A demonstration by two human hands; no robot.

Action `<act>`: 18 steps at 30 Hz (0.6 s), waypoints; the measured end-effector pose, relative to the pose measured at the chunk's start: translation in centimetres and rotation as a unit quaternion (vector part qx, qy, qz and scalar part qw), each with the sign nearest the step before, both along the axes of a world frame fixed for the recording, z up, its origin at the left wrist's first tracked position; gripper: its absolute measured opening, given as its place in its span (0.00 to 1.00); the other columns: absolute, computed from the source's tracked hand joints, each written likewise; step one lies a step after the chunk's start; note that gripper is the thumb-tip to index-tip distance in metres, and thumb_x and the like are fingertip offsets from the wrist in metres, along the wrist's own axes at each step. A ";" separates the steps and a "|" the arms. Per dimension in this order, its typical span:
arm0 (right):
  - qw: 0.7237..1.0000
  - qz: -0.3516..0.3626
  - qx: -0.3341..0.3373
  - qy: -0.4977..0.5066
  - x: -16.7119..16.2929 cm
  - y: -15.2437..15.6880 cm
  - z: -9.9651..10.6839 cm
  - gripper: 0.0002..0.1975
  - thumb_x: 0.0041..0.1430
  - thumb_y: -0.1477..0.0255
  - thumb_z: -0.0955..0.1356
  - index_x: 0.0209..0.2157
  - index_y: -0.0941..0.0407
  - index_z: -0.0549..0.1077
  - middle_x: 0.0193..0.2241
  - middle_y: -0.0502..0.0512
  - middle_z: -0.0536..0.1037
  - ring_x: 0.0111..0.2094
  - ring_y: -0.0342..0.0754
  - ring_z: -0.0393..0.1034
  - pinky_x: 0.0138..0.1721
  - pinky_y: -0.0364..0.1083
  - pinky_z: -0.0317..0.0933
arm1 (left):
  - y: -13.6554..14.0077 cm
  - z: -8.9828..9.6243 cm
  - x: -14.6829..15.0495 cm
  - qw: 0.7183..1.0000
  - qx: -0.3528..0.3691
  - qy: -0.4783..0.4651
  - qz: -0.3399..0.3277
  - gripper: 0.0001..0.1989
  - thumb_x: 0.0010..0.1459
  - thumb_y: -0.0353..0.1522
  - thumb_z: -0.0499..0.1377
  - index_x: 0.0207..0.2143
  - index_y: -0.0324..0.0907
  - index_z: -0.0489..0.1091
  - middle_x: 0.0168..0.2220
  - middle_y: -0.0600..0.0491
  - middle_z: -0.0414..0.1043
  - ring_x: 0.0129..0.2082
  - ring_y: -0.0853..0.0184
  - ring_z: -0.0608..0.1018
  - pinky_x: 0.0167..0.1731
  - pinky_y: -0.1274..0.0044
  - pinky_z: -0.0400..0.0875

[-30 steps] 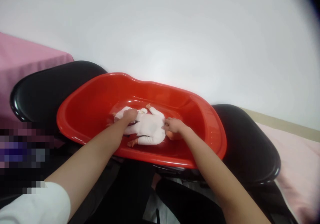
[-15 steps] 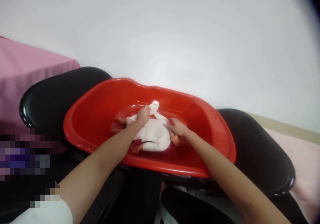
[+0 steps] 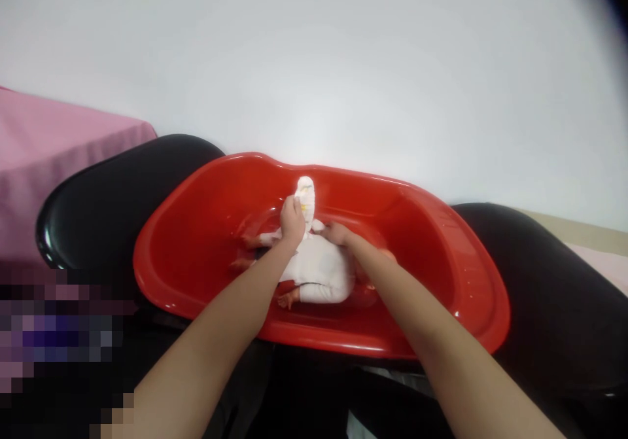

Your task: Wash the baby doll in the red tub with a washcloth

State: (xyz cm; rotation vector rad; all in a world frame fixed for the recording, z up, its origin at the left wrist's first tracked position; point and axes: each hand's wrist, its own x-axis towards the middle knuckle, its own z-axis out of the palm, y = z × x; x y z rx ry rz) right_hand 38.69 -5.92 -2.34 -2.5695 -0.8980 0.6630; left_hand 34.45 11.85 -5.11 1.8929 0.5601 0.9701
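Note:
A baby doll (image 3: 321,265) in a white outfit lies in a red baby bathtub (image 3: 483,288), its legs to the left and its head to the right, partly behind my right forearm. My left hand (image 3: 293,222) is closed on a white cloth (image 3: 307,197) with faint yellow marks, held upright above the doll's far side. Fingers of my right hand (image 3: 337,233) close around the doll's far arm in its white sleeve; the fingertips are partly hidden. The doll's near arm rests bent, with its bare hand (image 3: 288,298) toward the tub's near wall.
Black padded stool seats (image 3: 122,197) (image 3: 534,275) flank the tub at left and right. A pink-covered surface (image 3: 63,131) stands at the far left. A pale wall (image 3: 343,66) rises behind. Pixelated blur covers the lower left corner.
My left hand has raised the white cloth, which now stands taller. My right hand has moved from near the doll's head and shoulder to its far arm. The view has shifted slightly.

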 end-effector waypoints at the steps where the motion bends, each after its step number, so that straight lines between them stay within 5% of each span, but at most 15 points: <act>1: 0.999 -0.018 0.016 0.038 -0.2 0.4 0.3 0.27 0.67 0.51 0.61 0.60 0.50 0.67 0.43 0.57 0.81 0.41 0.52 0.74 0.42 0.49 0.66 | 0.1 0.1 0.2 1.000 -0.006 -0.027 0.015 0.15 0.72 0.39 0.42 0.36 0.43 0.61 0.36 0.50 0.70 0.37 0.65 0.72 0.42 0.73 0.67; 5: 0.994 -0.034 0.027 0.095 -0.4 1.7 1.4 0.29 0.63 0.54 0.65 0.62 0.51 0.66 0.55 0.60 0.75 0.48 0.54 0.73 0.45 0.48 0.67 | 0.3 0.9 0.4 0.992 -0.018 -0.114 0.043 0.14 0.71 0.39 0.45 0.35 0.43 0.61 0.34 0.51 0.68 0.35 0.66 0.70 0.41 0.73 0.67; 10: 1.000 0.028 0.005 0.010 -0.1 2.4 0.9 0.29 0.65 0.56 0.63 0.63 0.53 0.65 0.60 0.62 0.71 0.56 0.58 0.68 0.52 0.50 0.64 | -0.2 1.9 -0.2 0.989 0.041 -0.142 0.013 0.16 0.72 0.40 0.45 0.39 0.42 0.66 0.38 0.48 0.70 0.40 0.65 0.72 0.45 0.73 0.68; 14: 0.989 0.100 -0.063 -0.087 0.0 2.4 0.2 0.22 0.67 0.61 0.62 0.56 0.56 0.72 0.58 0.64 0.72 0.58 0.62 0.66 0.55 0.56 0.61 | -1.2 0.6 -0.2 0.979 0.153 -0.062 -0.123 0.18 0.72 0.38 0.45 0.43 0.40 0.70 0.44 0.45 0.73 0.45 0.63 0.74 0.49 0.70 0.68; 18: 0.963 0.233 -0.035 -0.133 -1.4 -0.5 2.0 0.20 0.64 0.66 0.65 0.54 0.58 0.74 0.58 0.64 0.72 0.59 0.59 0.64 0.59 0.55 0.57 | -2.6 -2.0 0.0 0.916 0.237 0.081 -0.313 0.18 0.70 0.35 0.46 0.49 0.41 0.73 0.51 0.48 0.75 0.53 0.62 0.74 0.56 0.69 0.65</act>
